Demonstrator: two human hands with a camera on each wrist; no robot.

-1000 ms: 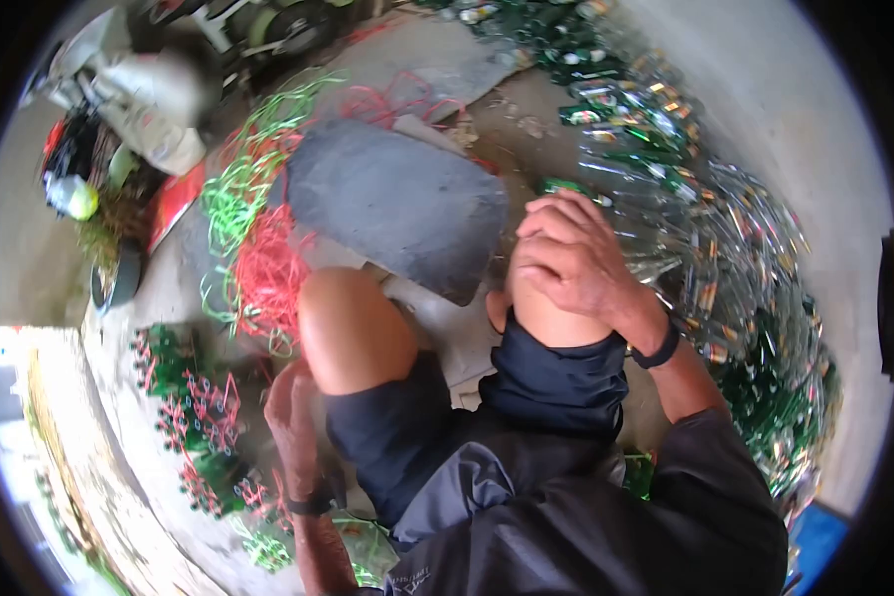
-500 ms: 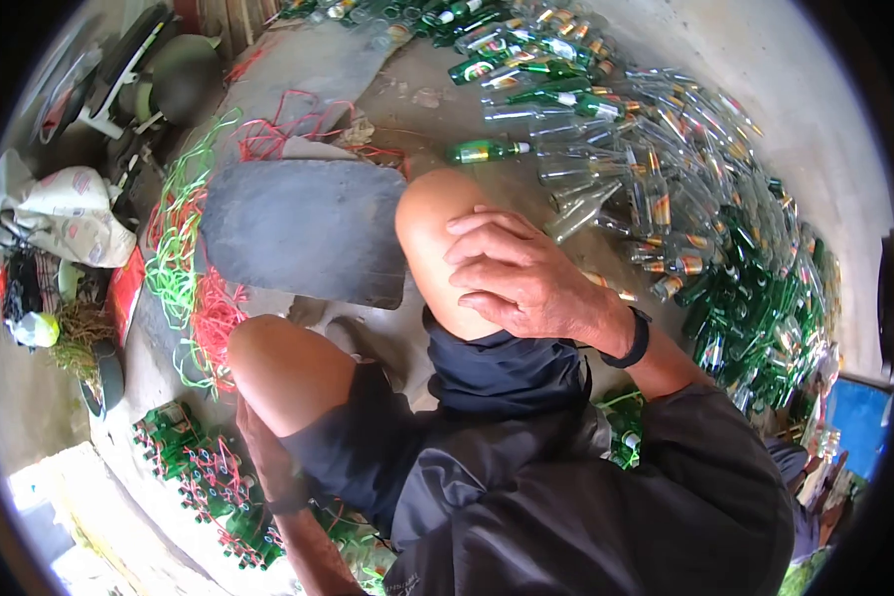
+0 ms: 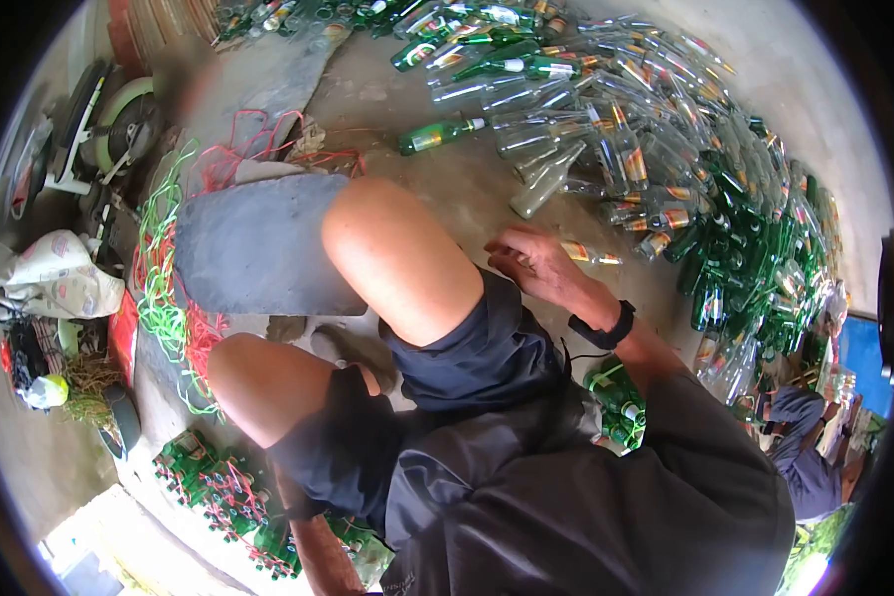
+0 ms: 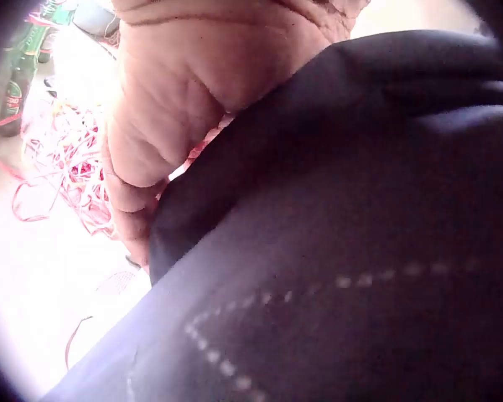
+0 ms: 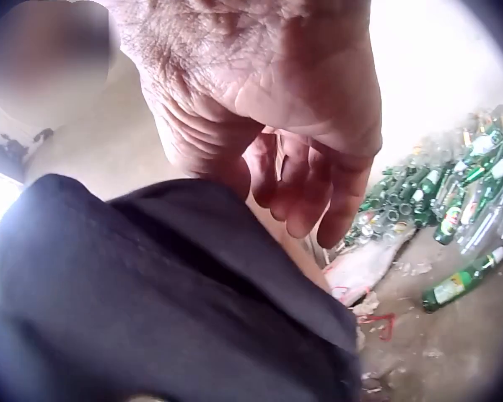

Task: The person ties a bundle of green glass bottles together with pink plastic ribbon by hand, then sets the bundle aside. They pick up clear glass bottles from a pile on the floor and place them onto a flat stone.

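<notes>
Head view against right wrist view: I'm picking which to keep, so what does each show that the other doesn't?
Only the head view shows the grey slab, the green and red strings and the tied bottle bundles. Only the right wrist view shows the right hand from its palm side, fingers loosely curled, holding nothing. Both show the dark shorts and the lone green bottle.

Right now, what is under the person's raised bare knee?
A flat grey slab runs under the knee, on green and red plastic strings. Its right edge is covered by the leg.
</notes>
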